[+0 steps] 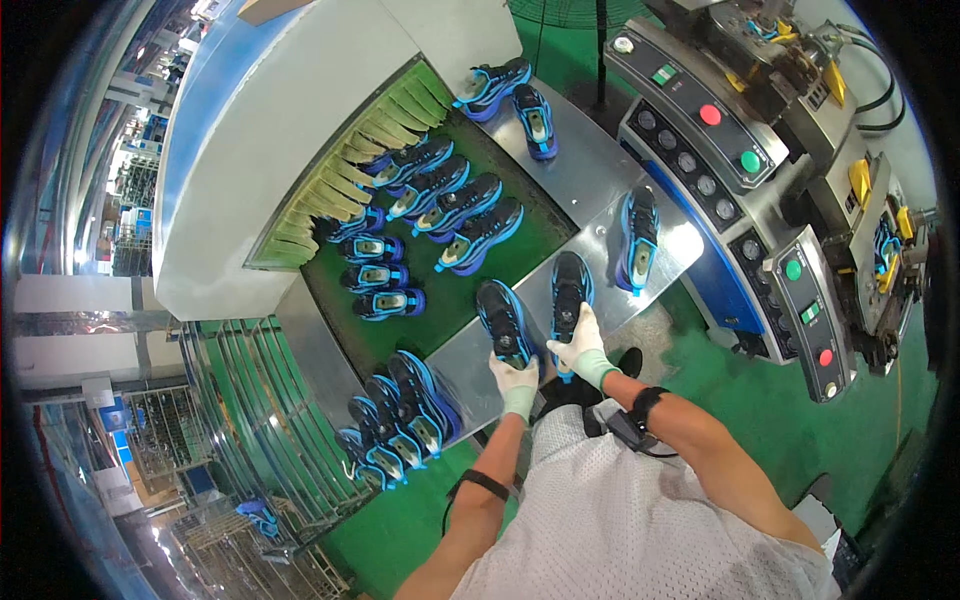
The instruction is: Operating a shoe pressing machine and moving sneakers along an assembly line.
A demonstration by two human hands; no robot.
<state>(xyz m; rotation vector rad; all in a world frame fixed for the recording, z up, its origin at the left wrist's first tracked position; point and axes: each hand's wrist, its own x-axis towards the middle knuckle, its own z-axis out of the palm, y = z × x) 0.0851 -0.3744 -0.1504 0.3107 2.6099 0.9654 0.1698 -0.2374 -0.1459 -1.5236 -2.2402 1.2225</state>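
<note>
at the left, a metal-bar rack (250, 420) stands by a steel table (600, 235), whose near left end carries a row of black-and-blue athletic shoes (412, 385). farther in, a group of similar shoes (480, 235) sits on a green conveyor belt (425, 300), some of them close under a fringed strip curtain (360, 165). toward the middle, the white-gloved left hand (515, 382) has its fingers clamped on the near end of the left-hand shoe (500, 312), which lies straight ahead of them, long axis running away from the body with the far end leaning left. just beside it, the gloved right hand (585, 348) grips the near part of the right-hand shoe (570, 285), its axis almost straight ahead (whether either shoe bears fully on the table, i cannot tell). further right rests a lone shoe (638, 240), nearer the right hand, then a button panel (690, 105) with round gauges (687, 161) below.
</note>
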